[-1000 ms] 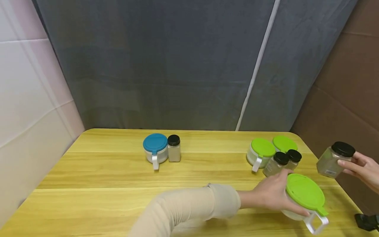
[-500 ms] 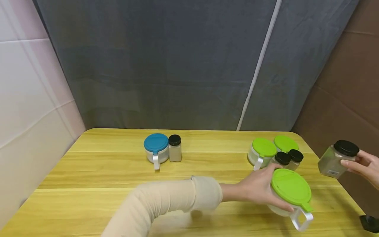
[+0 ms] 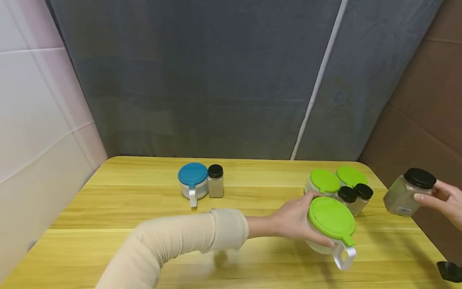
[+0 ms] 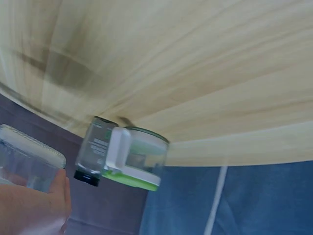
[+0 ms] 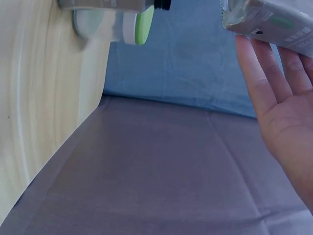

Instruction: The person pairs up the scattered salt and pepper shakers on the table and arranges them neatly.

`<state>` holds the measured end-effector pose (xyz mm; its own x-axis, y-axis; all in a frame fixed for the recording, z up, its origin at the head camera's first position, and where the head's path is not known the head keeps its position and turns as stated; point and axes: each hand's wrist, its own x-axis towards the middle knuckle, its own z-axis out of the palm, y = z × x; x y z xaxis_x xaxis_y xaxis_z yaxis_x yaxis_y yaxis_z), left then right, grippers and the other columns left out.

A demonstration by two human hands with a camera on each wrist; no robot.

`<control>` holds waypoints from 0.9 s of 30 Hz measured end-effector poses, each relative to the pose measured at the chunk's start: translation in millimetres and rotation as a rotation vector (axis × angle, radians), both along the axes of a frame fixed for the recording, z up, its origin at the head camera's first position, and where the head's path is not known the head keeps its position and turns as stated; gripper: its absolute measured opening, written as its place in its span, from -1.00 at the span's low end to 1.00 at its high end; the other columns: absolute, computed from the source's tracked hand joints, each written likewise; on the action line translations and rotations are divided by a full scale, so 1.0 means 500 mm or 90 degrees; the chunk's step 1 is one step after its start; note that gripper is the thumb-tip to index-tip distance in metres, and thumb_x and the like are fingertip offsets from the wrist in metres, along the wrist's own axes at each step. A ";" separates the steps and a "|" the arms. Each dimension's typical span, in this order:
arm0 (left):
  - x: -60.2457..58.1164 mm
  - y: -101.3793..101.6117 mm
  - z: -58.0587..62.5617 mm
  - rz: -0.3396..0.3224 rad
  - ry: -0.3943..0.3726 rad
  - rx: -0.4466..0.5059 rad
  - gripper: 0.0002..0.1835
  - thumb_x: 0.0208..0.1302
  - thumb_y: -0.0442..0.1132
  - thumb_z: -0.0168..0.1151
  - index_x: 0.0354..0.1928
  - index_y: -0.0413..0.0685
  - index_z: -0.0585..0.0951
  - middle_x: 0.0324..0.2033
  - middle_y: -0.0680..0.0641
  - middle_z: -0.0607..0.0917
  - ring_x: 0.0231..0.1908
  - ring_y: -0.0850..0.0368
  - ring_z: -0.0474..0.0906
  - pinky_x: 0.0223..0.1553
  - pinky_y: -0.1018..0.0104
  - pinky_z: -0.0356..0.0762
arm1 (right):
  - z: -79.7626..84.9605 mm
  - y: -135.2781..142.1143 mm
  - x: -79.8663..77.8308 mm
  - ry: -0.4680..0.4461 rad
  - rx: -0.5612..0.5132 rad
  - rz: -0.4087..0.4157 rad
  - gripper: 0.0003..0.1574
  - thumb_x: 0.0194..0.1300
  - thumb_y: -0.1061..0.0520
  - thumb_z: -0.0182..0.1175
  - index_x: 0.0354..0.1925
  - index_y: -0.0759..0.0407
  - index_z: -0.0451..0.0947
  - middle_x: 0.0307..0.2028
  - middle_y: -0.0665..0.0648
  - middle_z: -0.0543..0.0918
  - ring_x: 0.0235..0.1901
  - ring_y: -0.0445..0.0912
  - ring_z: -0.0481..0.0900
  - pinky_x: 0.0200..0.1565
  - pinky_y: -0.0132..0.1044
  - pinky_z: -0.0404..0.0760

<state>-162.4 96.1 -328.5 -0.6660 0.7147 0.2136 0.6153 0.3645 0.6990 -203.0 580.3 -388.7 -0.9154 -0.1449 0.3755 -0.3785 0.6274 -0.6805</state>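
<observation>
Head view gives me the clearest read: my left hand (image 3: 294, 220) reaches across the yellow wooden worktop (image 3: 144, 224), fingers and thumb curled round the side of a clear canister with a green lid (image 3: 331, 220), its white handle pointing toward the near edge. I cannot tell whether the canister rests on the worktop or is lifted just off it. My right hand (image 3: 442, 198) is out past the right edge of the worktop, fingers clamped on a clear square jar with a black cap (image 3: 408, 192), held tilted in the air, well apart from the canister. Just behind the held canister stand two more green-lidded canisters (image 3: 337, 178) and two small black-capped jars (image 3: 355, 193), packed close together near the far right corner. Farther left, near the back of the worktop, a blue-lidded canister (image 3: 193, 182) sits with a small black-capped jar (image 3: 215, 180) just beside it. The left wrist view shows the thumb against the canister wall (image 4: 29, 156); the right wrist view shows straight fingers (image 5: 274, 73) under the jar (image 5: 274, 19)
</observation>
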 end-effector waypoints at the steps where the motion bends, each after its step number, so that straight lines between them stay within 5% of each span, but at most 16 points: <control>1: -0.002 -0.006 0.001 0.000 -0.002 0.005 -0.02 -0.33 0.13 0.45 0.18 0.07 0.16 -0.08 0.17 0.43 -0.11 0.37 0.36 -0.14 0.53 0.31 | 0.008 -0.013 0.005 0.006 -0.003 0.006 -0.34 0.13 0.51 0.02 0.21 0.31 0.19 -0.17 -0.03 0.58 -0.22 -0.26 0.51 -0.29 -0.49 0.46; 10: -0.022 -0.051 0.005 0.006 -0.015 0.035 -0.03 -0.35 0.09 0.48 0.17 0.07 0.17 -0.07 0.14 0.44 -0.10 0.35 0.36 -0.09 0.48 0.30 | 0.088 -0.135 0.047 0.021 0.024 0.049 -0.40 0.07 0.52 0.07 0.12 0.36 0.28 -0.19 -0.15 0.55 -0.22 -0.32 0.49 -0.27 -0.57 0.39; 17: -0.036 -0.078 0.005 0.021 -0.023 0.053 -0.01 -0.36 0.05 0.50 0.18 0.02 0.18 -0.06 0.10 0.44 -0.09 0.32 0.36 -0.06 0.45 0.29 | 0.171 -0.267 0.101 0.008 0.008 0.099 -0.33 0.08 0.57 -0.01 0.13 0.12 0.34 -0.16 -0.19 0.52 -0.20 -0.37 0.46 -0.27 -0.60 0.38; 21: -0.040 -0.095 0.005 0.026 -0.033 0.056 -0.01 -0.36 0.04 0.50 0.18 0.03 0.17 -0.05 0.09 0.44 -0.09 0.31 0.36 -0.05 0.43 0.29 | 0.186 -0.302 0.110 0.012 0.020 0.098 -0.30 0.09 0.55 0.00 0.07 -0.07 0.38 -0.18 -0.24 0.52 -0.21 -0.40 0.45 -0.28 -0.62 0.36; 27: -0.049 -0.121 0.008 0.021 -0.040 0.059 -0.01 -0.34 0.01 0.50 0.19 -0.01 0.15 -0.02 0.06 0.44 -0.06 0.30 0.36 -0.02 0.41 0.27 | 0.185 -0.324 0.110 0.012 0.033 0.092 -0.34 0.12 0.50 0.01 0.09 -0.06 0.36 -0.16 -0.25 0.49 -0.19 -0.41 0.41 -0.28 -0.63 0.34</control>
<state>-186.7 35.7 -324.3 -0.7028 0.6714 0.2350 0.5581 0.3156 0.7674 -148.0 418.4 -296.0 -0.8765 -0.2941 0.3811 -0.4797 0.5998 -0.6404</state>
